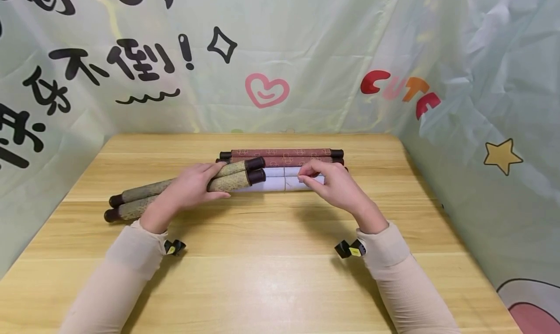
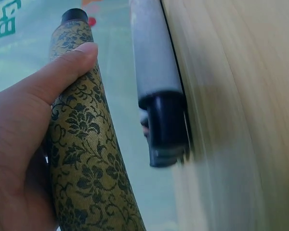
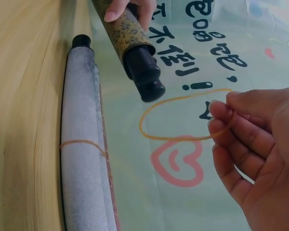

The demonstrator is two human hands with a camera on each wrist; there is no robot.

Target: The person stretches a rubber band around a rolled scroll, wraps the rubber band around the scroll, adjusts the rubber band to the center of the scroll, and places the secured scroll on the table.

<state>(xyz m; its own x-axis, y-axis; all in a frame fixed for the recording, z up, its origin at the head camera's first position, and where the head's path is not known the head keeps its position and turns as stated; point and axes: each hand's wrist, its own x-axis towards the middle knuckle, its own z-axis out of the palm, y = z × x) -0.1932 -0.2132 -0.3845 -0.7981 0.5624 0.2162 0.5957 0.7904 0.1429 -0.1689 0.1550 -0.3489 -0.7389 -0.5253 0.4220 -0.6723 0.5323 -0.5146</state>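
My left hand (image 1: 190,185) grips two rolled scrolls (image 1: 229,182) side by side, covered in gold-green floral cloth and fitted with dark end knobs. They slant across the left of the head view, their right ends overlapping the white scrolls (image 1: 262,184). In the left wrist view the thumb lies along the patterned cloth (image 2: 91,144). My right hand (image 1: 337,188) pinches a loose yellow rubber band (image 3: 178,140) between thumb and fingertips, its loop hanging free toward the patterned scrolls' knobs. A band (image 3: 82,142) circles the white pair near its middle.
Behind the white scrolls lie two dark red patterned scrolls (image 1: 282,153) with black knobs. Everything rests on a wooden table (image 1: 262,275). Printed cloth walls (image 1: 315,57) stand along its back and sides.
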